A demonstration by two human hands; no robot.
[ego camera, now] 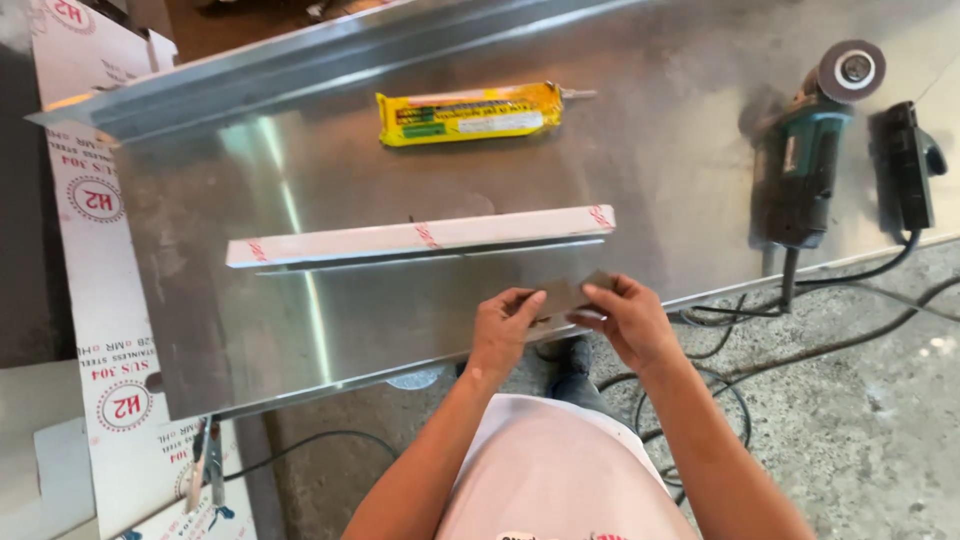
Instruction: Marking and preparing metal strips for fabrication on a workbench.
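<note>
While both forearms reach fwd from the bottom edge, the hands meet just over the near edge of the stainless sheet [400,310]. Left hand [500,330]: wrist bent slightly inward, fingers curled, thumb + forefinger pinched on the left end of a small grey metal piece [565,295]. Right hand [630,320]: palm down, fingers closed over the right end of the same piece, thumb underneath. Piece spans betw. the 2 grips, roughly level, mid part visible, ends hidden by fingertips. Exact shape cannot be told; looks thin and flat.

Piece sits near the sheet's front edge, just below and apart from a long film-wrapped metal strip [420,238] w/ red marks, lying across the sheet centre. Yellow sealant tube [468,113] further back, well apart from the hands. Folded metal channel [300,60] along the far edge.

Right side of sheet: teal angle grinder [805,160], disc facing up, and a black power tool [908,165] beside it; cables trail onto the concrete floor [860,420]. Left: printed white protective film [100,300], pliers [205,470] lying on it.
</note>
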